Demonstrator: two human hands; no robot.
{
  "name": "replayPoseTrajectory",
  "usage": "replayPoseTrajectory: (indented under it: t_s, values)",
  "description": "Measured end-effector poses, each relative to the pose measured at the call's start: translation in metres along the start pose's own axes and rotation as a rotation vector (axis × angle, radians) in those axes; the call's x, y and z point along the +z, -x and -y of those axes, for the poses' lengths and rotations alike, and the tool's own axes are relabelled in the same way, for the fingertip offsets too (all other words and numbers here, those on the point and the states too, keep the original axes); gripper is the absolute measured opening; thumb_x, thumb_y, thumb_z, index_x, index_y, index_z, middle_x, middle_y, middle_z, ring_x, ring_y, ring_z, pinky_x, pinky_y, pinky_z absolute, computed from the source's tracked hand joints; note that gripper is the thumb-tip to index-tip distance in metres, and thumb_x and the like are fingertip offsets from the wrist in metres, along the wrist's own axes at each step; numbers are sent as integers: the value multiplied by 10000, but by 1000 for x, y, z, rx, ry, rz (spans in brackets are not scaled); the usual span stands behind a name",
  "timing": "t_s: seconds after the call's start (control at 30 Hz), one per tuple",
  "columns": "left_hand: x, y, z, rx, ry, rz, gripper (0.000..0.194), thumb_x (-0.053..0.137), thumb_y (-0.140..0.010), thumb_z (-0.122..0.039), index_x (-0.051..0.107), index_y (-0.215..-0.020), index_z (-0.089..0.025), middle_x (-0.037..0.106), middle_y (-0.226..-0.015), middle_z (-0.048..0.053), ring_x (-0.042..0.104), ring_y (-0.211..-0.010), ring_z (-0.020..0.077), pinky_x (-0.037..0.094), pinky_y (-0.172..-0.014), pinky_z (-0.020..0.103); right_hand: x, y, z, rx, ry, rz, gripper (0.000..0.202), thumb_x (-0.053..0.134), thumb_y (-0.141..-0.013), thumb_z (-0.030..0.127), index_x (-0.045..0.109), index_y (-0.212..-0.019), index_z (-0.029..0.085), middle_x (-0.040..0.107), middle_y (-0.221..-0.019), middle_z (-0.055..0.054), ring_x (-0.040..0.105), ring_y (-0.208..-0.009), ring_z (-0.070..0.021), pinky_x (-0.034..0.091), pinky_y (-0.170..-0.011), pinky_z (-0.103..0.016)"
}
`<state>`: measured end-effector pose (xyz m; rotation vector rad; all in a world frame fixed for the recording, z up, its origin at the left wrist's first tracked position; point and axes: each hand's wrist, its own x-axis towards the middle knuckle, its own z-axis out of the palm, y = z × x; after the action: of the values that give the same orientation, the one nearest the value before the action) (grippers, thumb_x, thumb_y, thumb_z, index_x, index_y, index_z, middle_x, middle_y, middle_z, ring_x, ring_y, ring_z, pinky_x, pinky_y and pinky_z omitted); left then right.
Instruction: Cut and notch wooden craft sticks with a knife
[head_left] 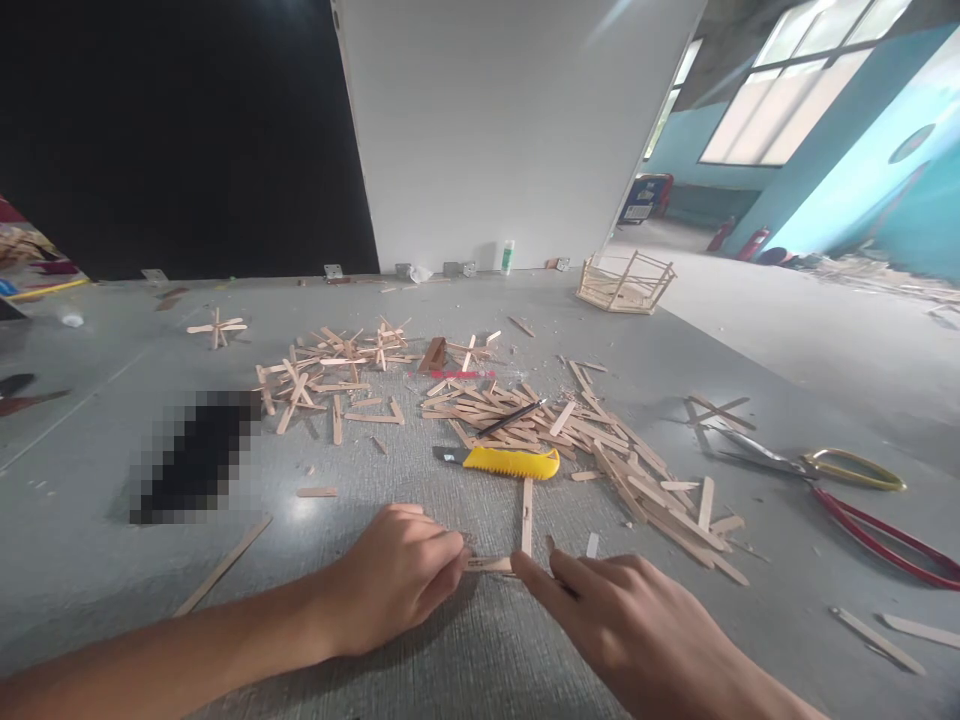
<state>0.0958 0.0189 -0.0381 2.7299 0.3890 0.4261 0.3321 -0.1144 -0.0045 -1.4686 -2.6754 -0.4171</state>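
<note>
Low in the centre of the head view, a short wooden stick lies between my two hands. My left hand is closed at its left end, fingers pressed together. My right hand touches the right end with the index finger; its other fingers are curled, and something dark and thin shows beside them. An upright stick meets the short one near my right fingertip. Just above it lies a yellow utility knife, blade to the left. Behind the knife a black pen rests on a heap of sticks.
Scissors with red and yellow handles lie at the right. Crossed stick pieces stand at the left, near a blurred black object. At the back are a glue stick and a stick frame, by a white panel.
</note>
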Motion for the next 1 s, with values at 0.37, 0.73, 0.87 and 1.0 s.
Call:
replayPoseTrajectory:
  t_s: [0.37,0.73,0.87,1.0]
  values:
    - [1,2,-1,-3,5,-2,336,356,-1043,-190,426,-715,-208,540,-582,-50,450,-491,123,275,-573,300,-2,-1,-1,-6,2,-26,466,512,-823,-14,546,-1275,99,645,-762,6,617,-499,-177,456,-444,-344]
    - [-1,-2,-1,30,-45,12,367,303,-1073,-231,386,-716,-221,522,-590,-40,442,-499,143,250,-577,309,0,-6,24,26,255,-133,442,523,-786,8,607,-1215,67,609,-704,0,593,-484,-177,454,-434,-335]
    - [1,-1,0,28,-65,21,360,309,-1068,-235,391,-717,-221,528,-590,-38,441,-496,145,245,-575,313,-3,-10,22,57,254,-126,408,581,-767,43,617,-1170,93,607,-676,16,583,-455,-176,420,-414,-345]
    - [3,0,1,13,-52,28,313,347,-1023,-194,394,-715,-218,531,-585,-44,431,-487,137,257,-570,300,-10,-17,9,42,176,-51,443,609,-691,8,601,-1099,181,622,-670,58,589,-421,-175,375,-394,-362]
